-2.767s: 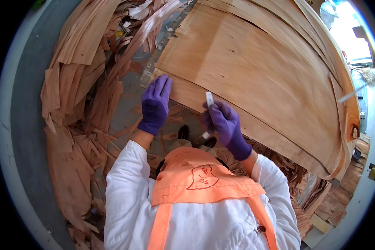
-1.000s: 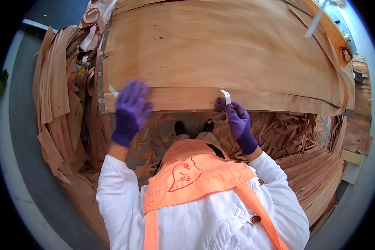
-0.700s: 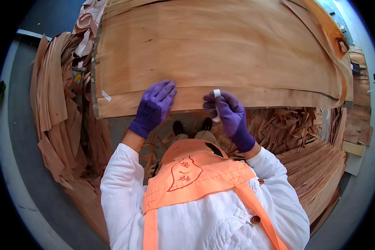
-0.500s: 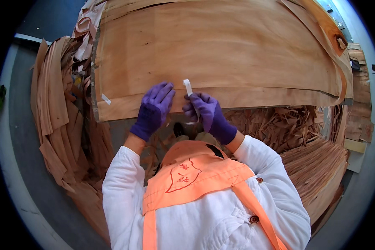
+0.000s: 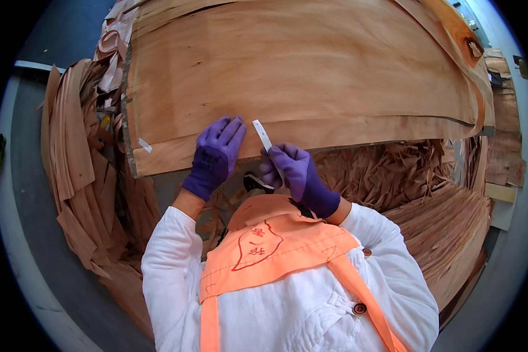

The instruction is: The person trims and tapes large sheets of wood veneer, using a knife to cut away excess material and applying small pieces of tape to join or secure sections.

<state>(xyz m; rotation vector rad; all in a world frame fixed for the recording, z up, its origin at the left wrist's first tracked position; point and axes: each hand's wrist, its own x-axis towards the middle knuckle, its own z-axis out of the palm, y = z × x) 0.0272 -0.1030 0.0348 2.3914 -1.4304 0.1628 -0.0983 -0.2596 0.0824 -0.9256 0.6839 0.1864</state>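
Observation:
A wide sheet of brown wood veneer (image 5: 311,70) lies in front of me, with a narrower veneer strip (image 5: 369,132) along its near edge. My left hand (image 5: 218,151), in a purple glove, rests on that near edge with its fingers stretched out flat. Just right of it, my right hand (image 5: 292,170), gloved the same way, pinches a strip of white tape (image 5: 261,134) between thumb and fingers. The tape's free end points up and away over the veneer. Another short piece of white tape (image 5: 145,145) is stuck near the sheet's left end.
Long veneer offcuts (image 5: 70,170) hang in a heap at the left. Torn veneer scraps (image 5: 387,176) lie below the near edge on the right, beside a stack of veneer strips (image 5: 446,234). A knotted, curled piece (image 5: 466,44) runs along the far right.
The tape's free end, curled over before, now stands straight. My right hand has moved slightly down and to the right; my left hand stays on the veneer. The view has shifted a little.

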